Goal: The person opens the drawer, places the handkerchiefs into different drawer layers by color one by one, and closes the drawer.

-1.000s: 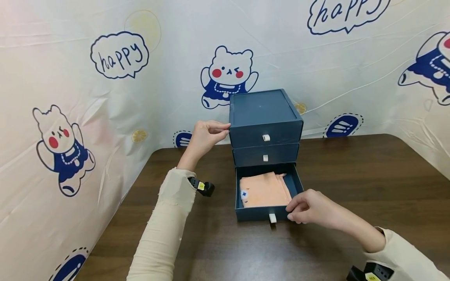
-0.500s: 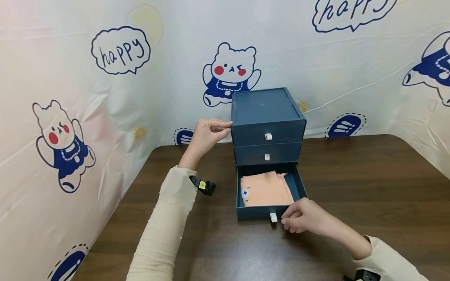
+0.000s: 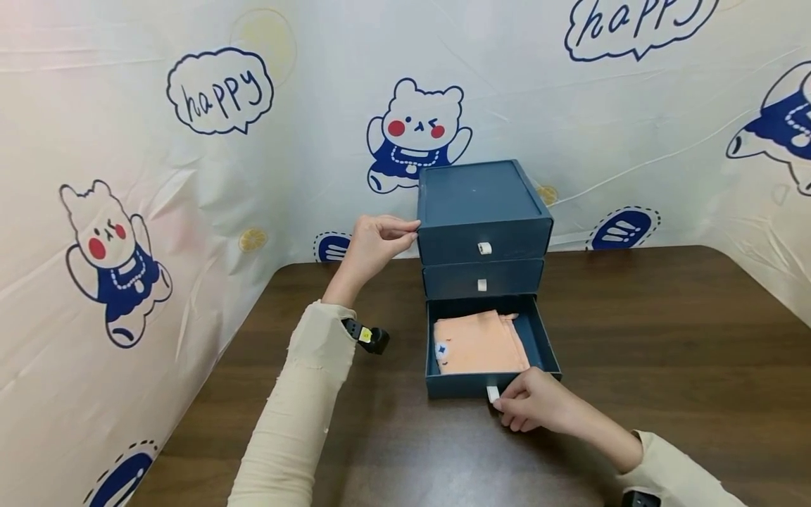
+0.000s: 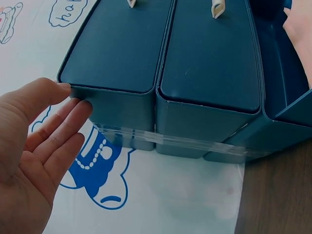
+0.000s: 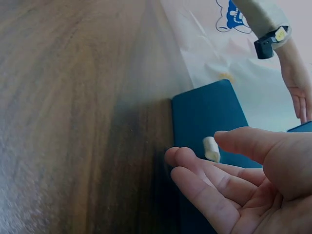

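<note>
A dark blue storage unit of stacked drawers [image 3: 484, 197] stands on the table, its bottom drawer [image 3: 456, 386] pulled out. In that drawer lies a folded peach cloth [image 3: 478, 341] with a small white-and-blue mark. My left hand [image 3: 374, 246] touches the unit's upper left front edge; in the left wrist view its thumb and straight fingers [image 4: 63, 122] meet the corner. At the bottom drawer's front, my right hand [image 3: 535, 403] has its fingertips by the white pull tab [image 3: 493, 394]. Seen from the right wrist, thumb and fingers stand apart around the tab [image 5: 211, 148].
The unit rests on a brown wooden table [image 3: 665, 338]. Behind it hangs a white printed cloth backdrop [image 3: 317, 141]. Two closed drawers, the top one [image 3: 453, 245] and the middle one [image 3: 453, 280], carry white tabs of their own. Clear tape [image 4: 185, 141] runs along the unit's side.
My right hand has moved left along the bottom drawer's front, from its right corner to the white tab. The left hand stays at the unit's edge. The view has shifted slightly.
</note>
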A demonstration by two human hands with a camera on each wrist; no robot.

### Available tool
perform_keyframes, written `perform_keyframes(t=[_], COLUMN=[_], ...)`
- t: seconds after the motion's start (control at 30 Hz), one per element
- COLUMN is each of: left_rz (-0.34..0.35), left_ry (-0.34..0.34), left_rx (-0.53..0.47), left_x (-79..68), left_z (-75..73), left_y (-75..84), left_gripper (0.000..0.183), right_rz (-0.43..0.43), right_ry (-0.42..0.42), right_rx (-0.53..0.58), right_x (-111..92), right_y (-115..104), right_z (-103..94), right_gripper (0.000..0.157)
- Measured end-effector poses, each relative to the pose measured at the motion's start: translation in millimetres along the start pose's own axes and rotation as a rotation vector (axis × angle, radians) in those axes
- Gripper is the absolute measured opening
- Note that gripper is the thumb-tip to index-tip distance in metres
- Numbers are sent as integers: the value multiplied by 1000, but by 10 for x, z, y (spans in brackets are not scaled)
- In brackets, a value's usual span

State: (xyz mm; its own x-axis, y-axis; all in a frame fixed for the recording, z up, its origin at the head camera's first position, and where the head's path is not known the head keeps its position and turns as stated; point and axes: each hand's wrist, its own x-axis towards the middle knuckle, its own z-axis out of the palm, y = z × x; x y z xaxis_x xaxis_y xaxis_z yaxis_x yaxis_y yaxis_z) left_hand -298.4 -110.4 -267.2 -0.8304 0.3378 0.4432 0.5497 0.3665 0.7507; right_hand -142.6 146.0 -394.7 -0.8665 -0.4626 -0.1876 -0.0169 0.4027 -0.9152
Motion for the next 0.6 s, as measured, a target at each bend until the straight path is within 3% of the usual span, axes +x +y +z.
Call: perform_keyframes(t=[0.6], left_rz=[-7], left_ry=[-4], left_rx=[-2], left_x=[-5], left_z=[-12], left_y=[24], left_gripper=[21], right_rz=[-38], right_ry=[49], right_rx=[-34], right_x=[92], right_y=[-25], right_z=[-8], right_gripper=[22])
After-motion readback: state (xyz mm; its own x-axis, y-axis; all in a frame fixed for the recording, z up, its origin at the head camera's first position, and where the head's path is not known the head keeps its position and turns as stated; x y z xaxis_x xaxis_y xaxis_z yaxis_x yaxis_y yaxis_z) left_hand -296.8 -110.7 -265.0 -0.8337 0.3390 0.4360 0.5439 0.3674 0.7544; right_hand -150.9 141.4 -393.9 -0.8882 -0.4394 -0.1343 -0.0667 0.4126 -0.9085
